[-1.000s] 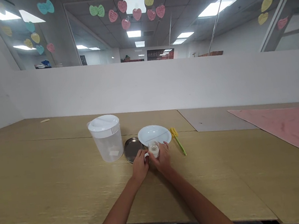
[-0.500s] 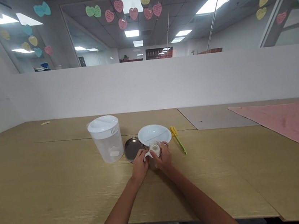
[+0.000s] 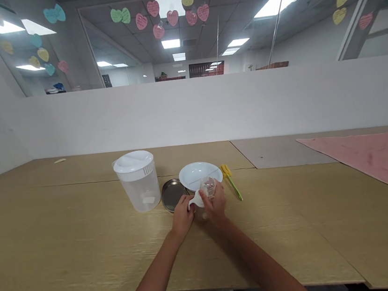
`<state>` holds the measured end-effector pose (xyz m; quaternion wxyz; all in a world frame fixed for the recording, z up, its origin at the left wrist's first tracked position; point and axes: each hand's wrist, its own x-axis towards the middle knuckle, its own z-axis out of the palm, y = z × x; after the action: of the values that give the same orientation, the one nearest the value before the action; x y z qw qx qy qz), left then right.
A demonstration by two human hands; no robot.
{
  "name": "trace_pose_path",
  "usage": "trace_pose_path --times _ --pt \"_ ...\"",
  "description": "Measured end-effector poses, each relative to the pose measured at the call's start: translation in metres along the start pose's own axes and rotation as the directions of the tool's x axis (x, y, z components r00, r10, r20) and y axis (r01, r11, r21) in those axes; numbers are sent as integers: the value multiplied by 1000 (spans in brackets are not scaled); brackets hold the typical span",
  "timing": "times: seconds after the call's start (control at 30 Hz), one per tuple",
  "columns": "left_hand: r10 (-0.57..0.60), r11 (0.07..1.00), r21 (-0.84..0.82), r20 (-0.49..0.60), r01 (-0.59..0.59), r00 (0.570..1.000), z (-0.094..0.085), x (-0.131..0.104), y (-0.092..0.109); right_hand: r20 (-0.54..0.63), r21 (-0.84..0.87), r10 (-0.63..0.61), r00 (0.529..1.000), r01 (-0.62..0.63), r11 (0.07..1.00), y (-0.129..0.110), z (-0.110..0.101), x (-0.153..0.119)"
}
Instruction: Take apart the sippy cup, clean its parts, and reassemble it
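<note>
My left hand [image 3: 182, 217] is closed on the handle of a small white funnel-like piece [image 3: 197, 199]. A small clear cup [image 3: 208, 186] is gripped in my right hand [image 3: 216, 205], tilted over the white piece. Beneath them stands a clear container [image 3: 201, 214], partly hidden by my hands. Just behind is a white bowl [image 3: 197, 171], and a round dark metal tray [image 3: 172, 193] lies to the left of it.
A tall translucent bucket with a white lid [image 3: 138, 180] stands left of the tray. Right of the bowl lies a yellow tulip-shaped item [image 3: 232, 182] with a green stem. A pink sheet [image 3: 379, 155] covers the table's right side.
The clear cup in my right hand has moved slightly right and up off the white piece, and it now tilts. My left hand has hardly moved.
</note>
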<state>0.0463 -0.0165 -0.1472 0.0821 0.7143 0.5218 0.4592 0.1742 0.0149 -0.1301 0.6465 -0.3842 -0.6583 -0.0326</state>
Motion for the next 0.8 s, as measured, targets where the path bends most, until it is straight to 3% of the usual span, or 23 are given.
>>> trace_pose_path --times 0.13,0.2,0.27,0.37,0.53,0.8 --pt "-11 1000 13 13 11 1000 1 -1 0 -51 27 -206 977 207 978 3 0 3" --pt "-16 1000 21 16 15 1000 2 -1 -1 -76 41 -239 968 242 969 6 1 0" --pt "-18 999 30 16 17 1000 2 -1 -1 -127 75 -171 977 182 980 8 2 -3" --pt "-15 999 41 14 15 1000 2 -1 -1 -228 163 26 973 12 987 10 4 -7" --pt "-4 998 58 16 3 1000 2 0 -1 -280 274 400 873 -326 905 7 3 7" --pt "5 997 76 21 -7 1000 4 -1 -2 -121 203 516 848 -488 849 8 -5 24"
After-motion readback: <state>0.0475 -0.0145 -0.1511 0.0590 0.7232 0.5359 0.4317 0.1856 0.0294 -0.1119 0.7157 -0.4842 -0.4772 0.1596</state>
